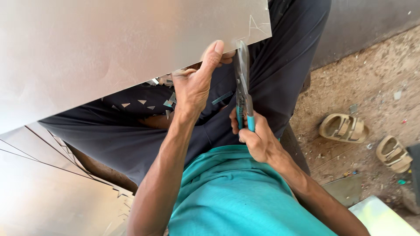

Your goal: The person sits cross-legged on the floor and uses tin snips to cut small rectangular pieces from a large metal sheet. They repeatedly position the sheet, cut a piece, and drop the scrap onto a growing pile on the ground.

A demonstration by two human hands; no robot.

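Large flat sheet of dull silver metal (109, 48) lies tilted across lap, near edge gripped from below, thumb over top. Scribed triangle lines visible at sheet's right corner. Steel tin snips with teal handles (243, 91) stand upright at sheet's lower edge, blades touching metal beside corner, handles clasped in fist.

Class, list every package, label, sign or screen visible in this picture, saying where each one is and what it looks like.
None in view: only a bare metal sheet held by the left hand, teal-handled snips in the right hand, and two sandals on the ground.
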